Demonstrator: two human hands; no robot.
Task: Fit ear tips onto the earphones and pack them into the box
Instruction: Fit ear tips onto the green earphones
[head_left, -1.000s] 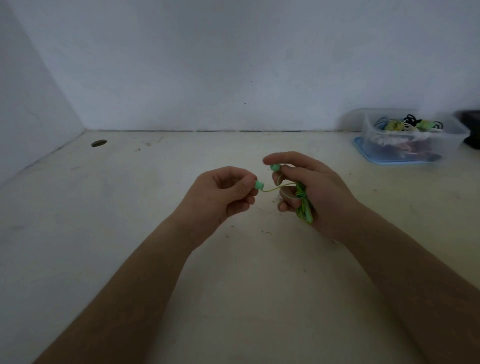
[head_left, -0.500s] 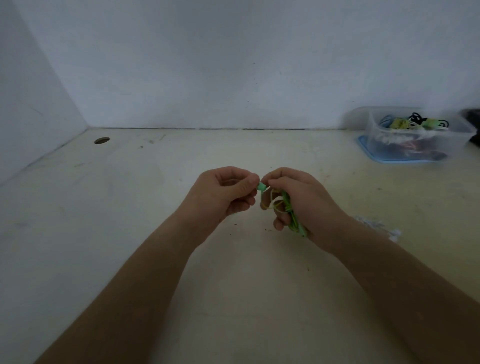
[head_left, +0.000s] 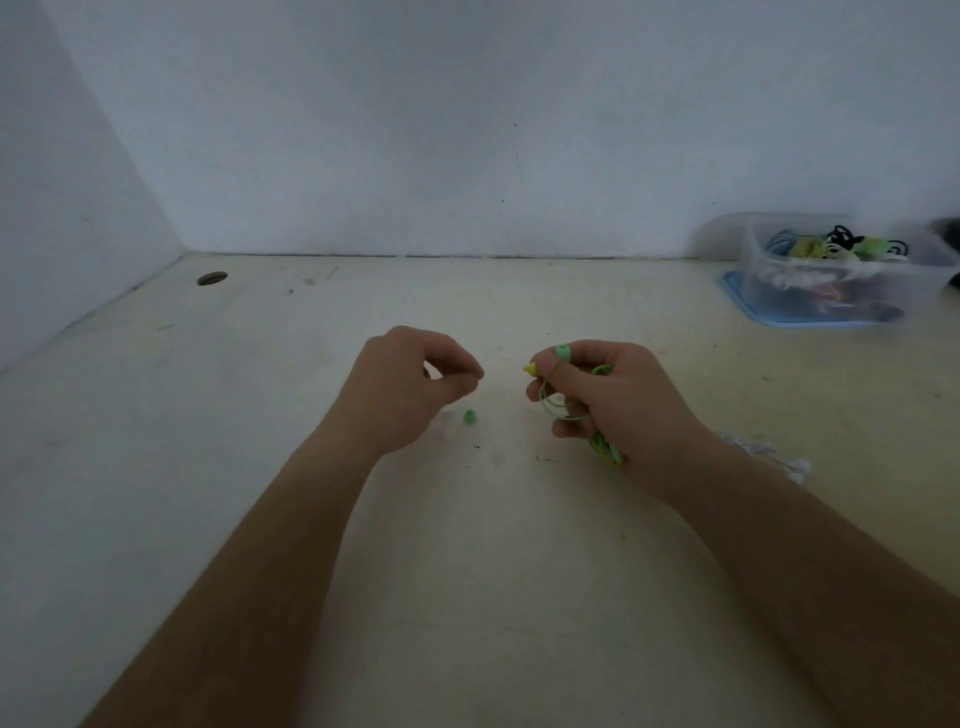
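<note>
Earphones (head_left: 562, 354) gripped in right hand (head_left: 618, 410) | left hand (head_left: 408, 387) curled, empty | ear tip (head_left: 469, 417) on table (head_left: 467, 571)

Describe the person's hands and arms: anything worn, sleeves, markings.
The left hand and the right hand are bare, with no gloves, rings or watch showing. The left forearm and the right forearm are uncovered to the picture's edge, with no sleeves, bands or markings in view.

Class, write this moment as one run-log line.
left hand: curled, nothing seen held | right hand: grips coiled earphones, one bud bare | ear tip: loose near left hand | box: far right
</note>
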